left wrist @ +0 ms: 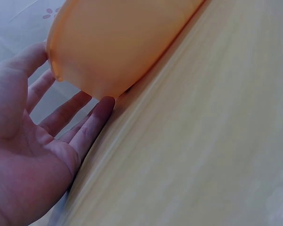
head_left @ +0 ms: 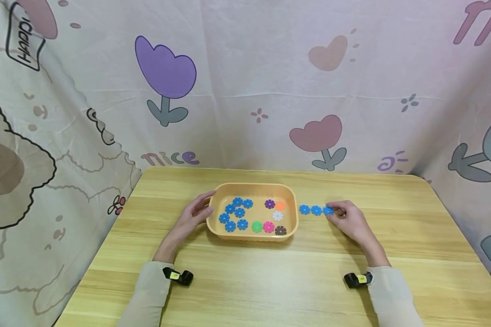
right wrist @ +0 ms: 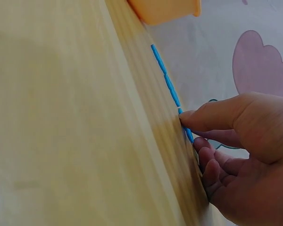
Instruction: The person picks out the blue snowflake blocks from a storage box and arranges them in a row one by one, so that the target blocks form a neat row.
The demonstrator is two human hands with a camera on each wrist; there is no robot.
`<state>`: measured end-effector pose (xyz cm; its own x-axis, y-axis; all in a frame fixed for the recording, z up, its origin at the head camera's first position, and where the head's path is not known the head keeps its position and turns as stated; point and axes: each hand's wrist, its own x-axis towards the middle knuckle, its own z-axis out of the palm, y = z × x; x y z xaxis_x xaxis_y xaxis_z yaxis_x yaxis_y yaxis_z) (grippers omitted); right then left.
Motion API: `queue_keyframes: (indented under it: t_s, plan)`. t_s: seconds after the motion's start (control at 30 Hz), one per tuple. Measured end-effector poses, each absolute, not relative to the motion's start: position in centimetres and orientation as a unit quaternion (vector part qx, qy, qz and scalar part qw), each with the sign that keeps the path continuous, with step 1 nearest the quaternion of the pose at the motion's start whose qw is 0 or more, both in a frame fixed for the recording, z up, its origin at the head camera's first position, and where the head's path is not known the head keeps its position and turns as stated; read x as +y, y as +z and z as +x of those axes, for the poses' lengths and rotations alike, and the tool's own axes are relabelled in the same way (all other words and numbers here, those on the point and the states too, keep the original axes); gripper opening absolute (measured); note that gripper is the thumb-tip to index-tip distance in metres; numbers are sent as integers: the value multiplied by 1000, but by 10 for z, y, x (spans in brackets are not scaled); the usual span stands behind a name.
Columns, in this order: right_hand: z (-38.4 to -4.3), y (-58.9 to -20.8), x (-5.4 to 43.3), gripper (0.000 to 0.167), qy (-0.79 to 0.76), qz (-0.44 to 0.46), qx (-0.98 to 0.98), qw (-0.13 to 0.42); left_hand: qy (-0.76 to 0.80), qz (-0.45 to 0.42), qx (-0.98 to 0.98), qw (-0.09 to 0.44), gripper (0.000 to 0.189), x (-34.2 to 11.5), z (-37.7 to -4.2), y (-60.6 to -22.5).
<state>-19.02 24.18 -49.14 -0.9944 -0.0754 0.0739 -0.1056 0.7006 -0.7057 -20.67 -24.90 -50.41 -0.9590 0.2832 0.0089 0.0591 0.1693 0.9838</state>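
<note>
1. Firstly, a cloth (head_left: pixel 237 54) printed with flowers and hearts hangs behind the work; I see no risk from it.
2. Next in size is the wood-grained worktop (head_left: pixel 245 281). It looks smooth, so light things on it could slide at a careless nudge.
3. On it sits a shallow yellow-orange tub (head_left: pixel 249 238), upright. It could shift or tip if its rim were pushed or pulled hard, and the pieces inside would then slide together.
4. The left hand (head_left: pixel 193 214) is spread wide, its fingers fairly straight and touching the tub's left end; it seems to steady the tub rather than clasp it. Pressing unevenly could turn the tub.
5. The right hand (head_left: pixel 349 220) is nearly closed, pinching the end disc (head_left: pixel 328 210) between thumb and fingers.
6. That disc is the right-hand one in a row of three blue discs (head_left: pixel 317 210), lying on the worktop just right of the tub. I cannot tell whether they are locked together; the right wrist view hints at a slight gap beside the pinched one. A sideways twist could bend the line or part it, and a loose pinch could let the disc slip.
7. Inside the tub lie seven loose blue discs (head_left: pixel 239 212) on the left, and six other-coloured discs (head_left: pixel 268 227) towards the right.
</note>
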Motion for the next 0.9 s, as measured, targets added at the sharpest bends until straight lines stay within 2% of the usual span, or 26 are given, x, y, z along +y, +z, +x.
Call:
queue_keyframes:
  t_s: [0.47, 0.9]
  plan:
    - [-185, -479, 242, 35, 418, 59, -905, 43, 630, 116, 763, 82, 51, -248, -206, -504]
    - [-175, -442, 206, 30, 445, 114, -883, 91, 635, 121, 759, 85, 52, -249, -205, -503]
